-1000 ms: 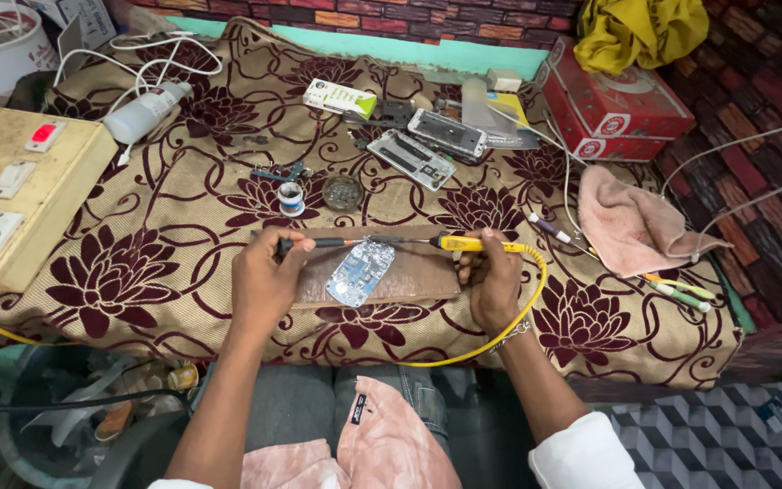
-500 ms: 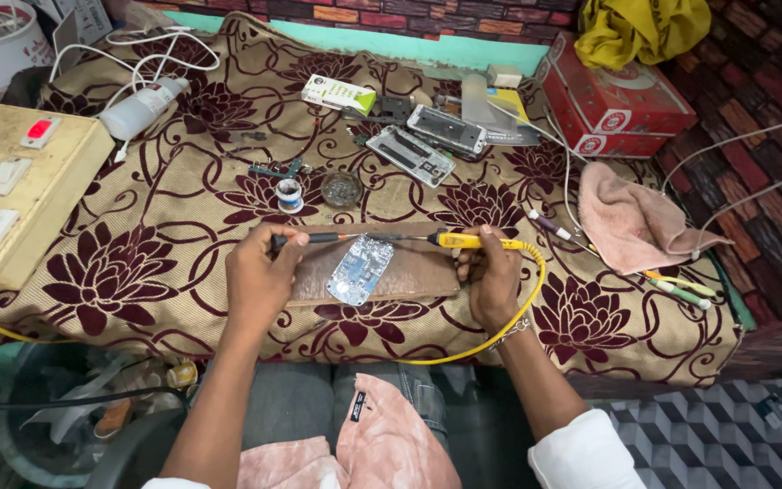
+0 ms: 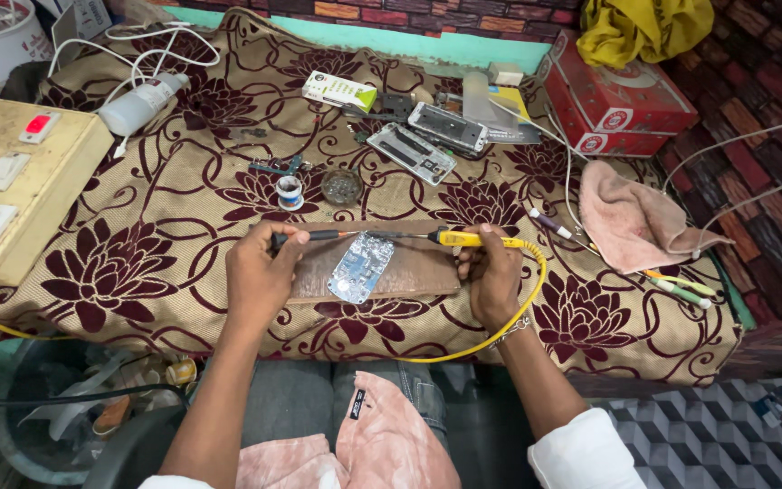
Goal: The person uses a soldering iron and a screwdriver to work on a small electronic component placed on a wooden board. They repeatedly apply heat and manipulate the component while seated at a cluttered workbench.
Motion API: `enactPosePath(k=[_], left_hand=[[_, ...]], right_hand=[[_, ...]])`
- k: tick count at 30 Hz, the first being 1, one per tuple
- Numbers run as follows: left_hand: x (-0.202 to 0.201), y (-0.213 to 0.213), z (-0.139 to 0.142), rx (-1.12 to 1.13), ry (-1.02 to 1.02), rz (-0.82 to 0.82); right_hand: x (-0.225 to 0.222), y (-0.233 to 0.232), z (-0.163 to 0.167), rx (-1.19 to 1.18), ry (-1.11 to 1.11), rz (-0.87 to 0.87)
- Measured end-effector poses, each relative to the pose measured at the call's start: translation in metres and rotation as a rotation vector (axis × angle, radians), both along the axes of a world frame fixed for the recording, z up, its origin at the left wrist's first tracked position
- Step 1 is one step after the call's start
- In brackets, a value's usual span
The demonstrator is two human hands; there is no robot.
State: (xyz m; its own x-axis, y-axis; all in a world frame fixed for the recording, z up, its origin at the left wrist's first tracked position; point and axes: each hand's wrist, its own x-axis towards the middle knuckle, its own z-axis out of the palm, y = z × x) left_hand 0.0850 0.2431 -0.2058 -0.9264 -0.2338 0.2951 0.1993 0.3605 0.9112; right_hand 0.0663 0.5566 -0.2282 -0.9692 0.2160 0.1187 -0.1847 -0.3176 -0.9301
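— Far left: cream switchboard box (image 3: pixel 20 195) with a red rocker, parked at the cloth's edge, probably to keep power within reach but off the work. White plastic squeeze bottle (image 3: pixel 138 104) lying beside it, white cable looped round.

— And the left hand (image 3: pixel 260 276)?

— Curled shut around a thin dark-handled probe tool (image 3: pixel 314 235), fingers and thumb pinched close on the handle, heel resting on the maroon floral cloth (image 3: pixel 165 272), seemingly for steadiness. Tip aimed right, towards the silvery-blue phone circuit board (image 3: pixel 361 265).

— Where exactly is that board?

— Flat on a brown wooden slab (image 3: pixel 409 267), midway between both hands, tilted slightly. Slab likely there to shield the cloth from heat. Small solder spool (image 3: pixel 290 192) and round dark tin (image 3: pixel 342 186) just behind, close enough to grab.

— Right side?

— Right hand (image 3: pixel 492 281) closed on the yellow-handled soldering iron (image 3: pixel 472 239), fingers wrapped under the grip, thumb on top; dark tip pointing left, meeting the probe just above the board's upper edge. Whether touching, cannot tell. Yellow cord (image 3: pixel 500 330) looping down off the table edge, out of the way.

— Further right?

— Pink folded rag (image 3: pixel 631 222), then a red cardboard box (image 3: pixel 622 100) against the brick wall, well apart from the work. Opened phone bodies (image 3: pixel 427 140) behind the slab.
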Motion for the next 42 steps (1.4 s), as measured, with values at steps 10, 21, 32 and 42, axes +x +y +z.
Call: enactPosePath(k=[10,21,32,42], left_hand=[[0.000,0.001,-0.002,0.019,0.025,0.004],[0.001,0.003,0.000,-0.028,-0.024,0.012],[-0.003,0.001,-0.002,-0.040,-0.027,0.008],[0.002,0.006,-0.008,-0.092,-0.003,0.037]], right_hand=[[-0.004,0.001,-0.005,-0.013,0.008,0.001],[-0.002,0.002,-0.005,0.038,0.041,0.020],[-0.002,0.000,-0.002,0.052,0.042,0.022],[0.001,0.003,-0.009,0.057,0.039,0.010]])
